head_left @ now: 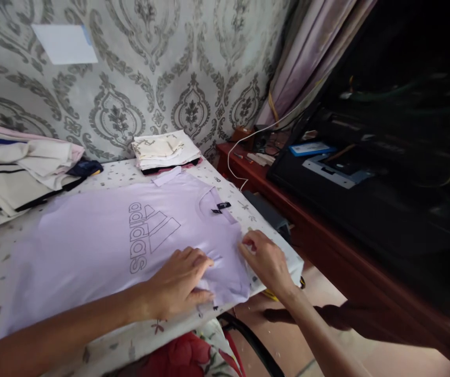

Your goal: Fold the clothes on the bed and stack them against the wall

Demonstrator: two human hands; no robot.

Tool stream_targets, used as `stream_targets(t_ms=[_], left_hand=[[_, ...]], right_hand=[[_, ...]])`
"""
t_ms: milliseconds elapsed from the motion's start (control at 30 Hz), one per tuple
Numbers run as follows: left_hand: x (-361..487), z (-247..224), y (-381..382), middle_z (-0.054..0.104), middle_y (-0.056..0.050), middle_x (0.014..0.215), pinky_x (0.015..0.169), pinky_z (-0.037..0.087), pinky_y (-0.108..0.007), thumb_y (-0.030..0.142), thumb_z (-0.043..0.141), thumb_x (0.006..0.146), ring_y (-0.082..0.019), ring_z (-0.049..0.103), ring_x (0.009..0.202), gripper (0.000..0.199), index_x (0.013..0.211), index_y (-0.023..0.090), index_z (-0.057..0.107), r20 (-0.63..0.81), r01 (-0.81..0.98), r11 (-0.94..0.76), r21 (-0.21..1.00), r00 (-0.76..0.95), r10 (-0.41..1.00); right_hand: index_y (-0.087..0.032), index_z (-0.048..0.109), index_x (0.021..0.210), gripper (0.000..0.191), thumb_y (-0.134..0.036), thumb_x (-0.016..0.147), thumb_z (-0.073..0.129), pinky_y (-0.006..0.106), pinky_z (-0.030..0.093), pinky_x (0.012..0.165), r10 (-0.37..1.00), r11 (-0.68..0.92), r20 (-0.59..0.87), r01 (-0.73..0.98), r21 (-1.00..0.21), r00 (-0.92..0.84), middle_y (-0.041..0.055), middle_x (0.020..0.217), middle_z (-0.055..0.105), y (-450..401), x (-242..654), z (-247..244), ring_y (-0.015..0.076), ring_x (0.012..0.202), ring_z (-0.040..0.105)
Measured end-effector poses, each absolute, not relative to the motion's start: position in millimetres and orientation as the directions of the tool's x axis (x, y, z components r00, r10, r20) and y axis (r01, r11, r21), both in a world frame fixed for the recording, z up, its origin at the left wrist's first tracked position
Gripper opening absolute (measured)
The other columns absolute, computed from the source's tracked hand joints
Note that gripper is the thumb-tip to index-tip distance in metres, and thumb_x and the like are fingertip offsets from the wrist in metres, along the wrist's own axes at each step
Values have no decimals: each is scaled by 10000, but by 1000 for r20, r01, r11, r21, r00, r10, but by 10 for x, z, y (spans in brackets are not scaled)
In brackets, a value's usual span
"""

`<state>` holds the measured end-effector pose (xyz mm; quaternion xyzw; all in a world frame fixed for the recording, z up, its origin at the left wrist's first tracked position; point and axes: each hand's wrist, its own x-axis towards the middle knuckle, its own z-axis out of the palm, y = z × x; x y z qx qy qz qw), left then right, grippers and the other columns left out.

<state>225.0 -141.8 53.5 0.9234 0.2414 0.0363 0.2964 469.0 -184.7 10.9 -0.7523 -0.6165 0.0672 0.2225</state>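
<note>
A lilac T-shirt (102,230) with an outlined adidas logo lies spread out on the patterned cloth, its collar toward the right and dark tags at the neck. My left hand (181,283) rests on the shirt's near side by the sleeve, thumb and fingers apart over small creases. At the shirt's right shoulder edge is my right hand (266,259), its fingers loosely curved, with a gap between thumb and forefinger. Its thumb tip is at the edge of the fabric.
Folded clothes (165,149) are stacked at the back of the cloth-covered table (264,217). More garments (24,173) are piled at the left. On the right stands a red-brown wooden desk (307,230) with a white cable (230,152) and a large dark object. Red fabric (181,358) lies below the front edge.
</note>
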Motion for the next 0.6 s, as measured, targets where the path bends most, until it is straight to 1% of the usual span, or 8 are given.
stream_targets(t_ms=[67, 133, 200, 233, 300, 400, 533, 600], left_hand=[[2177, 463, -1446, 597, -122, 1226, 943, 436, -445, 411, 661, 879, -310, 544, 1137, 437, 1239, 209, 517, -94, 435, -744, 508, 886, 454], [2065, 391, -1494, 589, -135, 1240, 975, 426, -470, 440, 693, 849, -327, 541, 1162, 507, 1259, 204, 507, -97, 450, -753, 481, 880, 464], [1900, 340, -1552, 565, -146, 1297, 1013, 409, -474, 412, 701, 842, -332, 518, 1216, 556, 1305, 205, 475, -85, 482, -744, 463, 859, 504], [1797, 325, -1584, 547, -151, 1334, 1026, 403, -469, 385, 700, 842, -331, 501, 1246, 581, 1335, 204, 449, -79, 505, -735, 452, 844, 531], [1559, 314, -1652, 519, -154, 1384, 1033, 397, -461, 318, 688, 844, -325, 484, 1273, 608, 1373, 208, 410, -80, 572, -713, 407, 799, 596], [1174, 342, -1773, 549, -135, 1344, 1000, 407, -462, 257, 640, 859, -312, 521, 1209, 559, 1370, 215, 417, -129, 691, -655, 306, 712, 691], [732, 435, -1955, 614, -109, 1187, 911, 444, -433, 198, 554, 891, -288, 561, 1079, 375, 1265, 197, 520, -194, 781, -604, 161, 625, 756], [537, 467, -2033, 626, -106, 1113, 848, 454, -418, 125, 522, 872, -284, 567, 1014, 290, 1147, 193, 583, -239, 789, -612, 60, 606, 758]], right_hand=[[-217, 654, 952, 215, -400, 930, 544, 321, 495, 754, 975, 146, 217, 855, -498, -41, 84, 965, 686, -1983, 4551, 133, 221, 873, 646], [-235, 635, 1197, 354, -457, 925, 589, 358, 520, 877, 918, 397, 240, 751, -527, -316, 101, 1120, 688, -2130, 4393, 128, 245, 1033, 647], [-245, 571, 1341, 500, -449, 892, 650, 409, 524, 928, 859, 510, 264, 706, -492, -438, 114, 1188, 680, -2250, 4262, 78, 276, 1106, 631], [-240, 569, 1352, 492, -405, 895, 648, 431, 530, 922, 854, 521, 284, 716, -465, -437, 119, 1168, 687, -2290, 4217, 42, 286, 1091, 636], [-234, 623, 1286, 377, -276, 914, 576, 440, 552, 873, 860, 508, 310, 737, -446, -405, 120, 1082, 701, -2331, 4178, -24, 283, 1009, 654], [-256, 698, 1114, 308, -177, 894, 497, 394, 580, 777, 892, 451, 256, 703, -550, -372, 105, 971, 697, -2336, 4222, -31, 259, 900, 662], [-292, 718, 943, 155, -337, 903, 574, 335, 597, 689, 944, 247, 69, 557, -793, -322, 74, 870, 701, -2372, 4341, 111, 228, 793, 671], [-315, 741, 935, 203, -442, 896, 588, 341, 602, 686, 963, 157, 18, 506, -848, -268, 77, 871, 721, -2414, 4393, 175, 230, 788, 691]])
